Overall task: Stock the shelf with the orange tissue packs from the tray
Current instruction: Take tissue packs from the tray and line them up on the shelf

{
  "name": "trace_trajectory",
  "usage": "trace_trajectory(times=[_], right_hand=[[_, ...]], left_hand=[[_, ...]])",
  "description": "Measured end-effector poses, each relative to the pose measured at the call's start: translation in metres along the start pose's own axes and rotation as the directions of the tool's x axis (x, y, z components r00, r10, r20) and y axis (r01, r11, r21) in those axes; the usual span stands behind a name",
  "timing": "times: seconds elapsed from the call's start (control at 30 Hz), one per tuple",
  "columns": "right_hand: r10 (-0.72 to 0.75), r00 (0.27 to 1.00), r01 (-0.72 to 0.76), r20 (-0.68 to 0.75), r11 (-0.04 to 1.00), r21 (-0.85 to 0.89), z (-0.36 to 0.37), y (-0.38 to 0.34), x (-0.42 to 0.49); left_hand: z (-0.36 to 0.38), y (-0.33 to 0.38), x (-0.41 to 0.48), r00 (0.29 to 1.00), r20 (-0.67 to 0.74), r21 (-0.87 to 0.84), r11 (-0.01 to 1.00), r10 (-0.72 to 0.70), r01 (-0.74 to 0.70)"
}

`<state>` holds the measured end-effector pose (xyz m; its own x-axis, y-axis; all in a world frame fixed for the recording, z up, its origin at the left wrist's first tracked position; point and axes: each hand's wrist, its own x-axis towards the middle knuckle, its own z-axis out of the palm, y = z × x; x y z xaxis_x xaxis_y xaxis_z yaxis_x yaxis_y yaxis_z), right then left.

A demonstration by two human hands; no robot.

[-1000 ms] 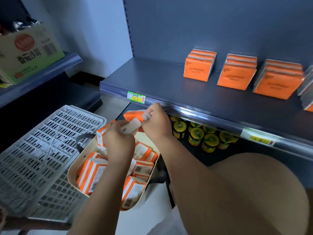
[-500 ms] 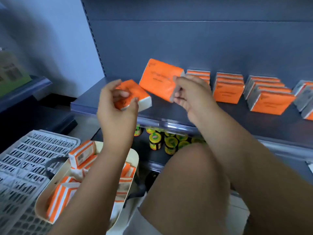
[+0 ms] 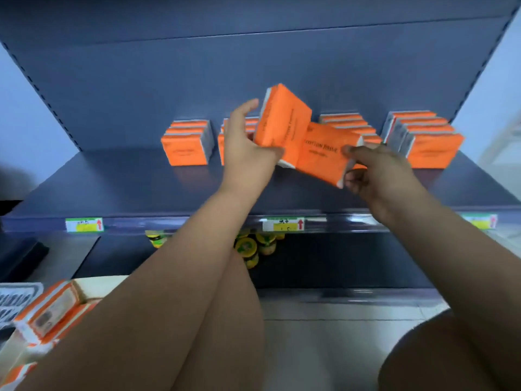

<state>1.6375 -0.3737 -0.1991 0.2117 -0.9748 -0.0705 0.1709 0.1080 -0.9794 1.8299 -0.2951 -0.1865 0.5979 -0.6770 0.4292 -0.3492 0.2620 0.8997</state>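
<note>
My left hand [image 3: 248, 148] covers most of the second stack [image 3: 222, 142] on the shelf [image 3: 141, 187]. The left-hand pack [image 3: 283, 125] and the right-hand pack [image 3: 324, 156] hide the front of the third stack [image 3: 345, 122]. The tray [image 3: 93, 287] is cut off at my view's bottom-left corner. The jars [image 3: 249, 246] sit half behind the shelf's front edge and my forearm. The price label [image 3: 283, 224] writing is too small for me to read.
</note>
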Motion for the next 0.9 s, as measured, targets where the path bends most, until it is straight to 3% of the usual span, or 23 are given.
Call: trace_trajectory(times=[0.13,0.33,0.57,0.8,0.9], right_hand=[[0.009,1.0,-0.01,-0.026,0.999,-0.05,-0.018,0.009,0.01],[-0.038,0.996,0.031,-0.081,0.996,-0.084,-0.025,0.011,0.018],[-0.046,0.997,0.031,-0.061,0.971,-0.237,-0.025,0.023,0.023],[-0.074,0.997,0.069,-0.008,0.949,-0.307,-0.01,0.022,0.032],[-0.088,0.996,0.083,0.009,0.905,-0.416,-0.003,0.021,0.043]], left_hand=[[0.016,-0.018,0.009,0.96,0.056,-0.145,0.949,-0.276,0.281],[0.008,-0.031,0.018,0.905,0.105,-0.172,0.889,-0.412,0.425],[-0.01,-0.042,0.021,0.868,0.24,0.041,0.898,-0.435,0.439],[-0.039,-0.063,0.041,0.866,0.178,0.079,0.884,-0.468,0.461],[-0.049,-0.069,0.043,0.877,0.148,0.118,0.889,-0.457,0.443]])
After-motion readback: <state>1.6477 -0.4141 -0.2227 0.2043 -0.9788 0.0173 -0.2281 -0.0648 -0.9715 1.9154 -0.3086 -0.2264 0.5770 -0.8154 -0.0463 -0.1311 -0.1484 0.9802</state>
